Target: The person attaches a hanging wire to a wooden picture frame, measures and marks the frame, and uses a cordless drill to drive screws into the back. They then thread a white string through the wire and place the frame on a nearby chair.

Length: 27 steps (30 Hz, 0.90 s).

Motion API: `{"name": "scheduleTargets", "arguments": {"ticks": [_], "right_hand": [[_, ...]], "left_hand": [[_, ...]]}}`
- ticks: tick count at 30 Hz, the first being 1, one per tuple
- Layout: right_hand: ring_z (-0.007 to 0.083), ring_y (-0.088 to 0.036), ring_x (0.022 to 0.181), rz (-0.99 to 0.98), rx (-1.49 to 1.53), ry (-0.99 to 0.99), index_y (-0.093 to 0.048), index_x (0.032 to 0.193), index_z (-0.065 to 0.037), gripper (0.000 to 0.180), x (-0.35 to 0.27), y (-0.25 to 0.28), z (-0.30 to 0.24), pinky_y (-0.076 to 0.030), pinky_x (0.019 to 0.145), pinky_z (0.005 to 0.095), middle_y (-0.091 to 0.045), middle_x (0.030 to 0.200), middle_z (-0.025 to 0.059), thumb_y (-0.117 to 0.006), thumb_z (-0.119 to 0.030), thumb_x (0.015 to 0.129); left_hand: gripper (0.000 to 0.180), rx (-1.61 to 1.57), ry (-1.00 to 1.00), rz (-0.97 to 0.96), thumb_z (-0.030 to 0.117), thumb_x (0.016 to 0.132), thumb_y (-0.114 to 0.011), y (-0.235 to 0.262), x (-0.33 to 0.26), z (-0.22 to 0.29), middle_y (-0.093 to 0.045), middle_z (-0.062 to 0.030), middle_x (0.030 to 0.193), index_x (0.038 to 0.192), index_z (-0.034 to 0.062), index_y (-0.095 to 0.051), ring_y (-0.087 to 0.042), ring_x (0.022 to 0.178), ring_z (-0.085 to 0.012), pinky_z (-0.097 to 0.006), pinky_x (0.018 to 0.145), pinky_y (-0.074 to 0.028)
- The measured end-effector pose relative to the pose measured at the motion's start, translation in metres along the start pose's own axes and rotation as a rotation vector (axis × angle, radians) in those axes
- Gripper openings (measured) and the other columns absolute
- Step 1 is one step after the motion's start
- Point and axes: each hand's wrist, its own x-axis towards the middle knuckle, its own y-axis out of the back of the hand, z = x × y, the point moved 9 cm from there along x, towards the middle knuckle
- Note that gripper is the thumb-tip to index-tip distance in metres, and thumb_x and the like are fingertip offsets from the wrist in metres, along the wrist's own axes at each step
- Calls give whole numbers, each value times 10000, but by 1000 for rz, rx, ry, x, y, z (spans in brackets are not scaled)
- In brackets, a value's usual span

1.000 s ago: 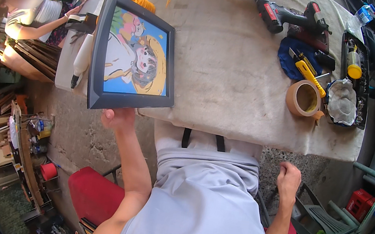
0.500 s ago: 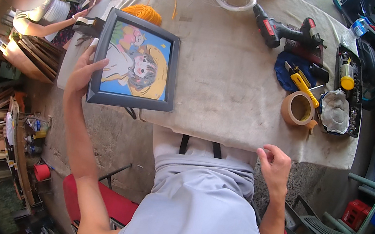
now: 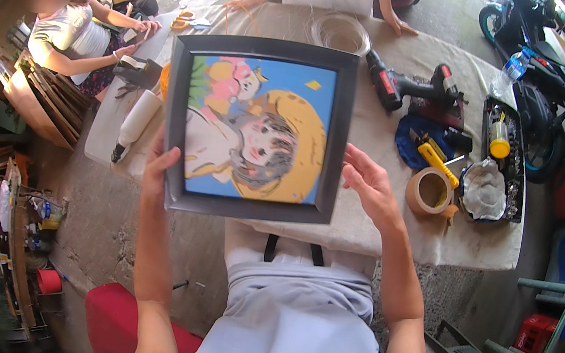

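Note:
A framed picture (image 3: 256,132), a cartoon child in a yellow hat on a blue ground inside a dark frame, is lifted over the table's near side. The drawn figure lies sideways. My left hand (image 3: 161,164) grips the frame's left edge, thumb on the front and the other fingers hidden behind it. By the right edge hovers my right hand (image 3: 372,186), its fingers apart and slightly bent; it holds nothing, and whether a fingertip touches the frame I cannot tell.
On the cloth-covered table (image 3: 462,247) lie a cordless drill (image 3: 388,83), tape roll (image 3: 429,191), yellow cutter (image 3: 438,160), dark parts tray (image 3: 516,160), white bottle (image 3: 138,122), scissors (image 3: 187,21) and clear line coil (image 3: 342,34). People are at the far edge and left.
The framed picture has moved right and up toward me in my left hand, looking larger. My right hand has risen from the table's near edge to beside the frame.

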Motion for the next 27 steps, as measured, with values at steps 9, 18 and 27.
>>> {"name": "scheduleTargets", "arguments": {"ticks": [9,18,27], "right_hand": [[48,-592,869,-130,-123,140,-599,1163,59,299,49,22,-81,-473,762,176,-658,993,14,-645,23,870],[235,-659,827,61,-881,757,-691,941,-55,292,21,31,-110,-489,718,313,-691,894,78,-740,24,665],[265,-640,835,-63,-1160,834,-605,933,-65,308,-30,29,1,-524,752,380,-619,1072,99,-654,36,646]], "left_hand": [[528,142,-27,-176,-13,847,-623,-41,57,16,-626,-43,1137,1349,16,-464,-582,1032,-117,-265,884,-462],[283,785,-399,-316,50,704,-752,-53,79,13,-683,-56,983,984,22,-714,-628,910,-149,-285,825,-475],[421,1267,-799,-192,28,649,-705,-40,12,-82,-648,-90,998,1067,81,-690,-612,859,-263,-353,751,-487]]}}
